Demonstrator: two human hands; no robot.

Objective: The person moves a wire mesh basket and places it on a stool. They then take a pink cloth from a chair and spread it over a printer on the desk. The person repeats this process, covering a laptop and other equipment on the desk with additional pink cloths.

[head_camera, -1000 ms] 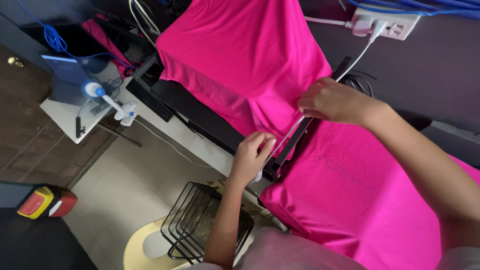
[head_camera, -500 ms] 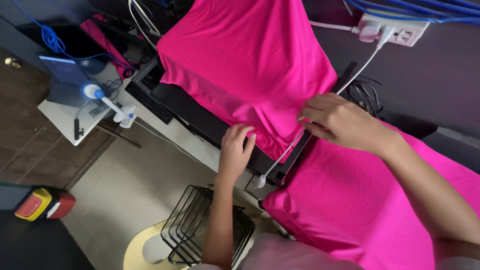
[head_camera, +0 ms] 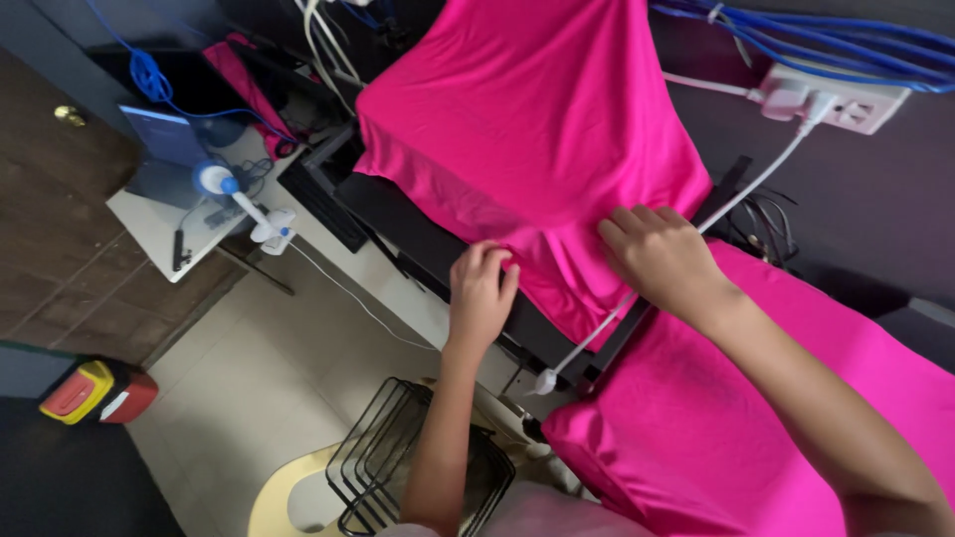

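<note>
A bright pink cloth (head_camera: 527, 129) lies spread over a black flat surface (head_camera: 418, 234), with another pink part (head_camera: 716, 428) hanging lower right. My left hand (head_camera: 481, 294) pinches the cloth's lower hem at the surface's edge. My right hand (head_camera: 659, 255) rests palm down on the cloth, fingers pressing the fabric near its lower corner. A white cable (head_camera: 637, 298) runs under my right hand, down to a plug end near the black edge.
A white power strip (head_camera: 846, 99) and blue cables (head_camera: 816, 40) sit at the top right. A small white table (head_camera: 189, 219) with a little fan (head_camera: 239, 199) stands left. Black wire baskets (head_camera: 398, 467) rest on the floor below, a red and yellow object (head_camera: 95, 393) far left.
Both hands have slid up and left along the pink cloth's hem. The view has shifted, so the cloth sits further right in the frame.
</note>
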